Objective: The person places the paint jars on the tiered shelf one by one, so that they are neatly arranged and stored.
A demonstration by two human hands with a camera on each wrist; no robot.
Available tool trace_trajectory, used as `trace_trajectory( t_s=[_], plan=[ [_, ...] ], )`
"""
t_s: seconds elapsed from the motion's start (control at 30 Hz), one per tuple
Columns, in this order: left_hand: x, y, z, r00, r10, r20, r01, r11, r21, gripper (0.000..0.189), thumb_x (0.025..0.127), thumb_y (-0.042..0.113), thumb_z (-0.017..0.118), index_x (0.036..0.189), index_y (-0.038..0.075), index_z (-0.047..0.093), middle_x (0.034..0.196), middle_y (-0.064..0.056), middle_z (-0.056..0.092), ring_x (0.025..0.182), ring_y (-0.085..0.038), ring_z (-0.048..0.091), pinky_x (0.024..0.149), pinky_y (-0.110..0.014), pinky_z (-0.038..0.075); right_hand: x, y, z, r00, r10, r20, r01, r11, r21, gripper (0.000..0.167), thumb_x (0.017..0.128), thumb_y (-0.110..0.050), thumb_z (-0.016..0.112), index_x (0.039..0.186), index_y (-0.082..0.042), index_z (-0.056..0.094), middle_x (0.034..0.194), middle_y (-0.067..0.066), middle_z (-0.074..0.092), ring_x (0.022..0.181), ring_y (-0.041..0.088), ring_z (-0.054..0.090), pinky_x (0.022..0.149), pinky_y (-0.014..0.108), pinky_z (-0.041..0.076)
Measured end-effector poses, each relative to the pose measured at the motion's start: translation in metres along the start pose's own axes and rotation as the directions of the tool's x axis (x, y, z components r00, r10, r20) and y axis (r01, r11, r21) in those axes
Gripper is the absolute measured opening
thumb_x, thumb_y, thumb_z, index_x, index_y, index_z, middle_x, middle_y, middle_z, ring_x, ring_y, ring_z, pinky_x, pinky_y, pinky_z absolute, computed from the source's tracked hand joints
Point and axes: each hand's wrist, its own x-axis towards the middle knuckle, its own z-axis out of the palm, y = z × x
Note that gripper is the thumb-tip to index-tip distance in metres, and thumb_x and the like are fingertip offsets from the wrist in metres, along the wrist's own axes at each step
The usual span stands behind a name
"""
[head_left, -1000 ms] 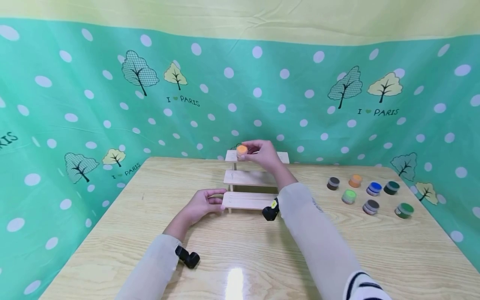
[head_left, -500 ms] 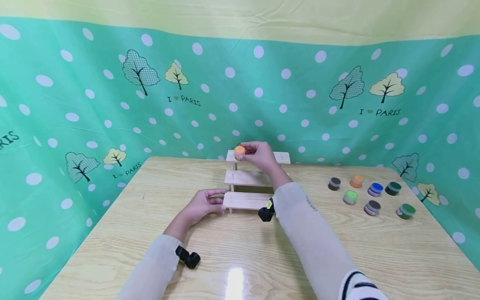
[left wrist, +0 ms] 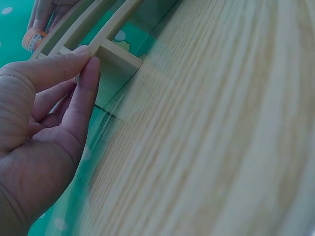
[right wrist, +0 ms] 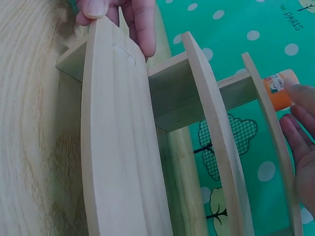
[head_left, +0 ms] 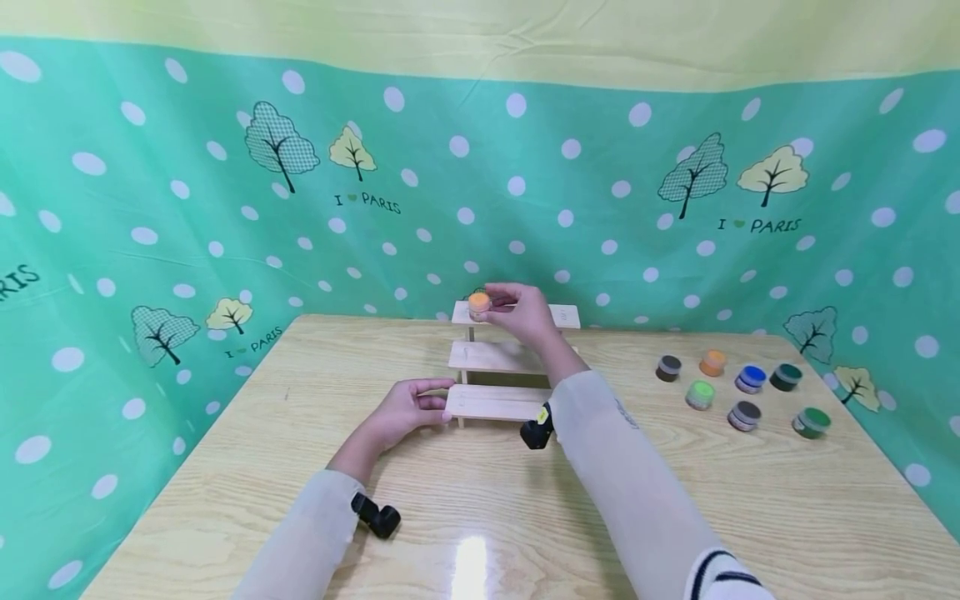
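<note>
A three-tier wooden stand (head_left: 495, 402) stands on the table, its shelves rising toward the back. My left hand (head_left: 399, 411) pinches the left end of the lowest shelf between thumb and fingers, as the left wrist view also shows. On the top shelf, near its left end, an orange-lidded paint jar (head_left: 478, 307) stands upright. My right hand (head_left: 527, 314) holds this jar from the right, the thumb (right wrist: 297, 96) against its side. The index finger is partly hidden behind the jar, while the other fingers sit behind the thumb, off the jar.
To the right on the wooden table (head_left: 300, 467) stand several small jars, among them a light green one (head_left: 700, 395), a blue one (head_left: 751, 379), an orange one (head_left: 713, 362) and a dark green one (head_left: 812, 422). A polka-dot curtain (head_left: 420, 167) hangs behind the table.
The orange-lidded jar has shifted slightly left along the top shelf, with my right hand following. In the last half second my index finger has lifted a little. My left hand stays put.
</note>
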Motion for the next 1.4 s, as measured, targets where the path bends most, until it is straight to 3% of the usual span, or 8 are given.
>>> trace_trajectory(
  t_s=[0.2, 0.53, 0.8, 1.0, 1.23, 1.4],
  plan=[
    [0.0, -0.001, 0.0, 1.0, -0.006, -0.003, 0.006, 1.0, 0.013, 0.064, 0.08, -0.003, 0.077, 0.139, 0.001, 0.052, 0.11, -0.016, 0.067, 0.095, -0.02, 0.066, 0.08, -0.034, 0.056, -0.008, -0.001, -0.007, 0.999, -0.049, -0.013, 0.05, 0.998, 0.035, 0.047, 0.082, -0.013, 0.08, 0.126, -0.008, 0.066, 0.12, 0.003, 0.065, 0.108, 0.02, 0.06, 0.09, 0.028, 0.051],
    [-0.001, 0.003, 0.002, 1.0, -0.014, -0.007, 0.014, 1.0, 0.011, 0.063, 0.081, -0.003, 0.076, 0.139, 0.001, 0.051, 0.106, -0.014, 0.067, 0.092, -0.02, 0.066, 0.079, -0.035, 0.056, -0.028, -0.001, -0.021, 0.985, -0.174, -0.01, 0.174, 0.978, 0.113, 0.045, 0.081, -0.009, 0.081, 0.124, -0.005, 0.066, 0.122, 0.013, 0.064, 0.11, 0.03, 0.058, 0.097, 0.048, 0.047],
    [-0.001, 0.002, 0.002, 1.0, -0.003, 0.003, 0.003, 1.0, 0.025, 0.063, 0.081, -0.002, 0.076, 0.139, 0.0, 0.05, 0.11, -0.016, 0.067, 0.095, -0.021, 0.066, 0.079, -0.034, 0.056, -0.043, 0.0, -0.029, 0.972, -0.233, -0.023, 0.234, 0.966, 0.107, 0.044, 0.08, -0.013, 0.082, 0.121, -0.006, 0.068, 0.121, 0.007, 0.065, 0.109, 0.029, 0.06, 0.092, 0.037, 0.051],
    [0.0, 0.0, 0.003, 1.0, 0.004, 0.011, -0.004, 1.0, 0.014, 0.064, 0.081, -0.003, 0.076, 0.139, -0.001, 0.05, 0.111, -0.017, 0.067, 0.096, -0.021, 0.066, 0.079, -0.034, 0.056, -0.055, 0.001, -0.035, 0.963, -0.268, -0.012, 0.268, 0.958, 0.1, 0.045, 0.081, -0.013, 0.081, 0.122, -0.007, 0.067, 0.12, 0.004, 0.065, 0.108, 0.03, 0.06, 0.093, 0.044, 0.05],
    [-0.002, 0.002, 0.004, 1.0, -0.008, 0.004, 0.008, 1.0, 0.024, 0.064, 0.081, -0.003, 0.076, 0.139, 0.0, 0.05, 0.111, -0.016, 0.067, 0.096, -0.021, 0.066, 0.079, -0.034, 0.056, -0.087, -0.032, -0.05, 0.967, -0.254, 0.007, 0.25, 0.957, 0.146, 0.044, 0.082, 0.001, 0.077, 0.124, 0.004, 0.063, 0.122, 0.018, 0.062, 0.11, 0.041, 0.057, 0.095, 0.045, 0.049],
    [-0.003, 0.005, 0.005, 1.0, -0.005, 0.0, 0.005, 1.0, 0.028, 0.063, 0.081, -0.003, 0.075, 0.139, 0.0, 0.05, 0.112, -0.019, 0.066, 0.096, -0.022, 0.067, 0.079, -0.035, 0.056, -0.092, -0.022, -0.055, 0.958, -0.285, -0.02, 0.283, 0.937, 0.204, 0.045, 0.081, 0.005, 0.075, 0.124, 0.005, 0.063, 0.123, 0.021, 0.06, 0.109, 0.04, 0.056, 0.093, 0.05, 0.049]
  ],
)
